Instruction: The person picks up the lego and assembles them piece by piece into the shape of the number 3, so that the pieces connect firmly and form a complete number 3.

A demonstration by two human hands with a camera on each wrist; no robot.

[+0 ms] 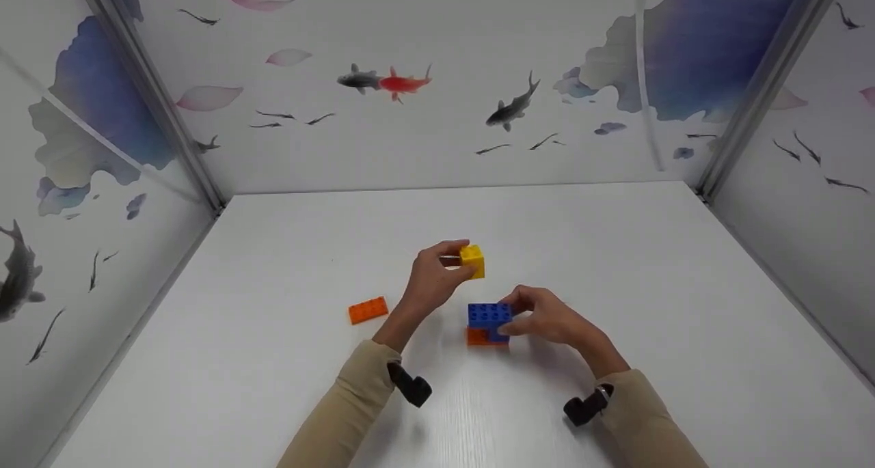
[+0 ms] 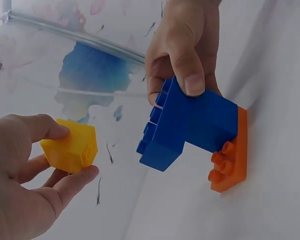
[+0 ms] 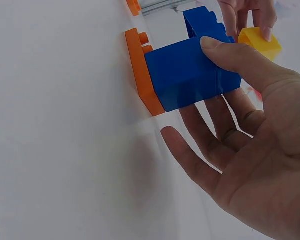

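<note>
A yellow building block (image 1: 473, 262) is pinched between the thumb and fingers of my left hand (image 1: 433, 277), raised above the table. In the left wrist view the yellow block (image 2: 72, 145) hangs tilted, apart from the stack. My right hand (image 1: 551, 315) grips the right side of a blue block stack (image 1: 488, 312), thumb in front and fingers behind. The blue part sits on an orange plate block (image 1: 477, 337) and overhangs its left end, where bare studs show in the left wrist view.
Another flat orange block (image 1: 368, 310) lies on the white table (image 1: 273, 386), left of the left forearm. White panels painted with fish (image 1: 513, 106) and petals stand at the back and both sides. Each wrist carries a black camera mount (image 1: 410, 384).
</note>
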